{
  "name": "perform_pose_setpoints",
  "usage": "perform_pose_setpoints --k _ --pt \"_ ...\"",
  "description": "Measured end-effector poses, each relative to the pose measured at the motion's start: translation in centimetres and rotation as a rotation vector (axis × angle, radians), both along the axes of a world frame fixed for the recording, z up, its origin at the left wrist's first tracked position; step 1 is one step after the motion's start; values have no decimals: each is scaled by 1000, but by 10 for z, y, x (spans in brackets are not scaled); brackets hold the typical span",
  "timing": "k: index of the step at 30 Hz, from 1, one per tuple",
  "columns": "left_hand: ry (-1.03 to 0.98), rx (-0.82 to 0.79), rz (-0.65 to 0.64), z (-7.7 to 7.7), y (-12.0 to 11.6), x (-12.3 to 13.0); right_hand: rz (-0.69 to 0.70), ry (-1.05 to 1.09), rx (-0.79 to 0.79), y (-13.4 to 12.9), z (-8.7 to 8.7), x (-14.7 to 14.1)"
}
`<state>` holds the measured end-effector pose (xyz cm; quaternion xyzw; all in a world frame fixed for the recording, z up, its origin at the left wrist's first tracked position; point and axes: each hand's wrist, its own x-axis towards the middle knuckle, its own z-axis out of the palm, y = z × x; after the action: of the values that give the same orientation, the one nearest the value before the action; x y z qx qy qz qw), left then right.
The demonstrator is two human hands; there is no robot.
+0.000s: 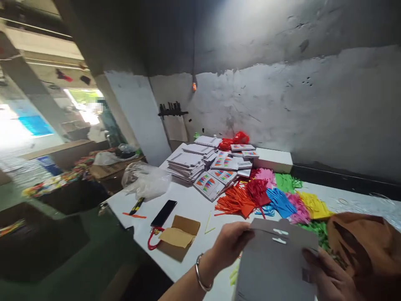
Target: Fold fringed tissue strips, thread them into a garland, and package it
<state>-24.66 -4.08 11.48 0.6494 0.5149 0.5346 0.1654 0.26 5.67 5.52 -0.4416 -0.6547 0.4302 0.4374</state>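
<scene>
Near the table's front edge, my left hand (230, 244) grips the upper left edge of a grey flat cardboard box (272, 267) with two hanger slots at its top. My right hand (332, 271) is closed on the box's right side, its thumb over the face. A silver bracelet (200, 274) circles my left wrist. Just beyond the box lie bundles of cut tassels: orange (234, 200), blue (280, 200) and yellow (315, 205). To the right, close to my right hand, rests a brown cloth or bag (369, 242).
Stacks of flat printed boxes (188, 165) stand at the back of the white table (184, 202), beside a white box (274, 159). A phone (163, 213), a cutter knife (137, 206), a small cardboard piece (180, 236) and a clear plastic bag (145, 179) lie left. A wall closes the back.
</scene>
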Motion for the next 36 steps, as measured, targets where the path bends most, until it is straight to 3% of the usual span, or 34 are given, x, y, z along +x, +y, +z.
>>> perform_pose_setpoints --k 3,5,10,15,18,22,26,31,36 --pt "-115 20 -21 6 10 -6 161 274 -167 13 4 -6" --pt "-232 27 -64 4 13 -4 286 336 -146 18 11 -6" --pt "-349 -49 -260 15 6 0 508 289 157 14 46 3" --pt "-71 13 -264 37 -3 6 524 5 469 -1 87 16" --pt "95 78 -206 41 -3 14 490 -198 690 -4 99 15" --pt "179 73 -311 42 4 20 394 -376 906 -3 97 -3" --pt "198 1 -325 47 12 17 381 -493 953 -4 85 -19" --pt "263 -139 -364 49 22 9 412 -510 841 -5 67 -25" --pt "318 -238 -410 44 35 4 454 -472 586 -9 51 -27"
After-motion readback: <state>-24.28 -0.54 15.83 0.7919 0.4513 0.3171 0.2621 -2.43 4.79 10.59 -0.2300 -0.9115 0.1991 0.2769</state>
